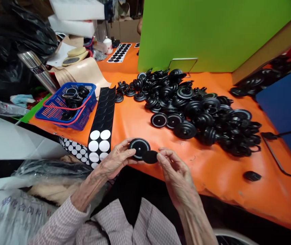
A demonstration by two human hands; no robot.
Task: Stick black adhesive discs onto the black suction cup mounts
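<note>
My left hand (118, 158) grips a round black part (137, 146) with a pale ring on its face, thumb on the near edge. Between thumb and fingers my right hand (173, 168) pinches a thin black disc (150, 157), whose left edge overlaps the round part's lower right. To the left of my hands lies a black strip (102, 115) with dark circles at its far end and white circles at its near end. A heap of black wheel-like parts (186, 109) spreads over the orange table cover (132, 119) beyond my right hand.
A blue basket (84, 117) with black parts stands on the left, near a steel flask (39, 71). Behind the heap rises a green panel (194, 30). A small black piece (252, 176) and a blue panel (286, 95) are on the right.
</note>
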